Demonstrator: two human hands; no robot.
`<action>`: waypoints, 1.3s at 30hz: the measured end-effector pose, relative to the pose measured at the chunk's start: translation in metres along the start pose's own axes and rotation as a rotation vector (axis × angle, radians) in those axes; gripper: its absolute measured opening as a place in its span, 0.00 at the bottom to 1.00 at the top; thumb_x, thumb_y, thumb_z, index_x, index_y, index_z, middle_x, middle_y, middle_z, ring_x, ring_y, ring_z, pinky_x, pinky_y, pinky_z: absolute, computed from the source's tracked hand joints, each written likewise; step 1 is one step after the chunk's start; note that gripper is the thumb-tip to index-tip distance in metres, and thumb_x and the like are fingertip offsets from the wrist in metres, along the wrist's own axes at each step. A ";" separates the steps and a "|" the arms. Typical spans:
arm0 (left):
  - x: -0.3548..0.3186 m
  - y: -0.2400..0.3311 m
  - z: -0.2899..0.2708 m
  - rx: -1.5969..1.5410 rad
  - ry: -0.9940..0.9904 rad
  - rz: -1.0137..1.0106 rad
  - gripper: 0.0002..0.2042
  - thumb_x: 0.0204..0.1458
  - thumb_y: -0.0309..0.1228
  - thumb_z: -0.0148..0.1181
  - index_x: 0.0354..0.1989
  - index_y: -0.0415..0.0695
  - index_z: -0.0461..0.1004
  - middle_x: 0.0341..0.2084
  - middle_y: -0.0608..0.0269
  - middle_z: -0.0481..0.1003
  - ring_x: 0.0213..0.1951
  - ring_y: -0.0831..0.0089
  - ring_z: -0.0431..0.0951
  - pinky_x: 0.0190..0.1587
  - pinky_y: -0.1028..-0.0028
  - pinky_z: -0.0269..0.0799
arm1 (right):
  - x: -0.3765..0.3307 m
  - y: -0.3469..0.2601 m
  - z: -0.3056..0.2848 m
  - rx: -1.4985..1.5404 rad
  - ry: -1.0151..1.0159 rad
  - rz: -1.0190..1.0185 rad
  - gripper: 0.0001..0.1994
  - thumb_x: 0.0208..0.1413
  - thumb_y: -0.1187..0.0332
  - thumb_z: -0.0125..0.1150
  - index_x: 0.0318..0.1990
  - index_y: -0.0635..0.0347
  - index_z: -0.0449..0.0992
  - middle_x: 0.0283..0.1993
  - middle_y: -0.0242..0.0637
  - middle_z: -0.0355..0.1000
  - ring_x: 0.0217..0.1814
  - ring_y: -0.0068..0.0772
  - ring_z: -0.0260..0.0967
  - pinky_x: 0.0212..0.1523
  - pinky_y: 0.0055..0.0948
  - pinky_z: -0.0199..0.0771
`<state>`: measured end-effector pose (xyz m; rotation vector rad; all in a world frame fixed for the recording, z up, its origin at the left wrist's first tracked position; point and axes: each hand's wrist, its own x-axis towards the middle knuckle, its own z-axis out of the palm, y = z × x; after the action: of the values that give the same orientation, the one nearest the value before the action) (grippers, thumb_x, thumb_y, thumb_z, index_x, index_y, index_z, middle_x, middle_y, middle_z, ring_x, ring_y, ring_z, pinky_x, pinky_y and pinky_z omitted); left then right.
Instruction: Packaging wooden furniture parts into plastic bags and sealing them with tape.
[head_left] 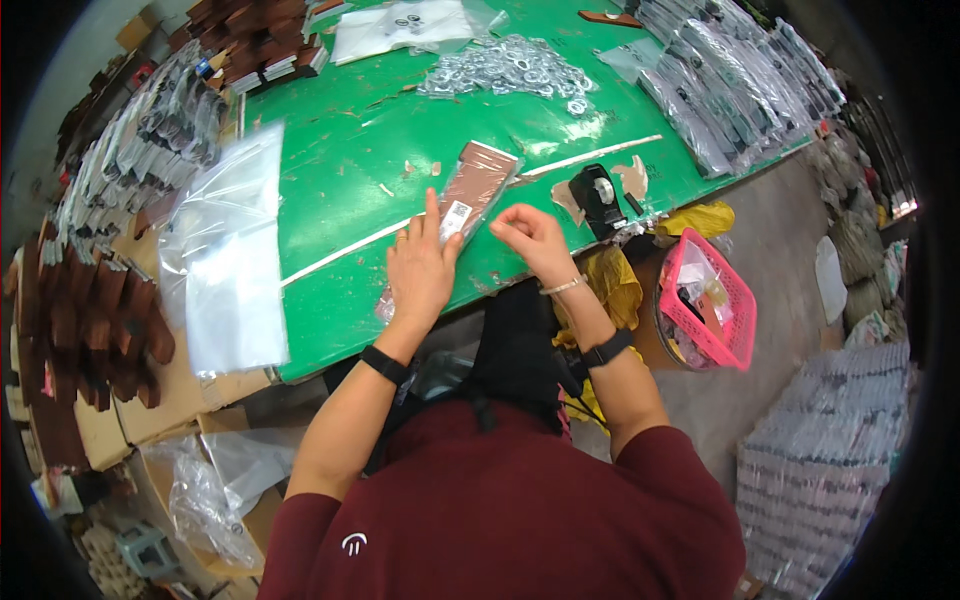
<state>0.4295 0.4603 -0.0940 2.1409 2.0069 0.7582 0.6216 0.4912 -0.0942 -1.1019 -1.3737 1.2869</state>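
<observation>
A long, flat brown piece in a clear plastic bag (480,180) lies slantwise on the green tabletop (340,200). It carries a white label (455,218) with a square code. My left hand (420,265) rests flat over the near part of the bag, fingers stretched out beside the label. Just right of the bag, my right hand (540,242) is closed in a pinch; anything between its fingertips is too small to make out. Right of that hand stands a black tape dispenser (597,195).
Clear bags (235,270) lie at the table's left edge. Farther off sit a pile of metal rings (510,70) and stacks of bagged pieces (735,85). Brown pieces (100,320) are heaped at left. A pink basket (735,310) stands to the right, below table height.
</observation>
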 end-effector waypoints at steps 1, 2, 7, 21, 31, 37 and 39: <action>0.001 0.002 -0.001 0.000 0.004 -0.002 0.36 0.59 0.43 0.57 0.73 0.46 0.51 0.51 0.54 0.72 0.48 0.54 0.74 0.46 0.58 0.67 | 0.011 -0.003 0.006 -0.038 -0.035 0.011 0.08 0.57 0.68 0.66 0.37 0.63 0.77 0.25 0.21 0.69 0.27 0.10 0.61 0.27 0.17 0.59; 0.001 0.006 -0.001 -0.012 0.010 0.002 0.37 0.58 0.42 0.57 0.74 0.48 0.49 0.50 0.54 0.73 0.47 0.54 0.74 0.45 0.58 0.68 | 0.020 -0.004 0.009 -0.078 -0.075 0.026 0.07 0.57 0.68 0.66 0.36 0.62 0.77 0.24 0.19 0.68 0.25 0.07 0.58 0.24 0.15 0.54; -0.003 0.012 -0.009 -0.064 0.036 -0.001 0.38 0.58 0.40 0.59 0.75 0.53 0.47 0.47 0.55 0.74 0.44 0.56 0.75 0.43 0.59 0.68 | 0.046 0.013 0.011 -0.273 -0.113 0.083 0.11 0.52 0.64 0.68 0.34 0.63 0.80 0.27 0.31 0.76 0.29 0.19 0.69 0.31 0.23 0.67; -0.002 0.011 -0.007 0.036 0.014 0.042 0.22 0.60 0.37 0.55 0.64 0.66 0.70 0.46 0.53 0.72 0.41 0.53 0.74 0.42 0.58 0.69 | 0.065 -0.006 -0.001 -0.482 -0.297 0.169 0.16 0.45 0.56 0.71 0.31 0.62 0.84 0.28 0.43 0.79 0.29 0.35 0.76 0.34 0.34 0.74; -0.001 0.004 -0.007 -0.036 -0.047 0.027 0.21 0.60 0.37 0.56 0.62 0.67 0.72 0.51 0.52 0.72 0.42 0.52 0.74 0.43 0.57 0.69 | 0.031 0.029 -0.019 -0.217 -0.264 0.158 0.14 0.53 0.68 0.71 0.40 0.60 0.70 0.26 0.26 0.70 0.29 0.14 0.65 0.30 0.19 0.65; 0.003 0.002 -0.008 -0.053 -0.026 0.042 0.20 0.60 0.37 0.56 0.62 0.66 0.73 0.48 0.51 0.73 0.42 0.51 0.74 0.44 0.57 0.70 | 0.028 0.041 0.006 -0.441 -0.017 -0.243 0.12 0.49 0.66 0.71 0.34 0.58 0.72 0.29 0.34 0.73 0.30 0.32 0.72 0.35 0.31 0.65; 0.007 0.000 -0.011 -0.117 -0.057 0.038 0.20 0.60 0.36 0.55 0.61 0.65 0.73 0.47 0.51 0.73 0.41 0.51 0.74 0.44 0.57 0.70 | 0.030 0.039 0.009 -0.465 0.016 -0.326 0.12 0.48 0.65 0.71 0.32 0.57 0.72 0.29 0.35 0.72 0.32 0.35 0.72 0.38 0.33 0.64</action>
<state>0.4246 0.4645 -0.0826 2.1158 1.8515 0.7900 0.6080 0.5210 -0.1321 -1.1239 -1.8087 0.7398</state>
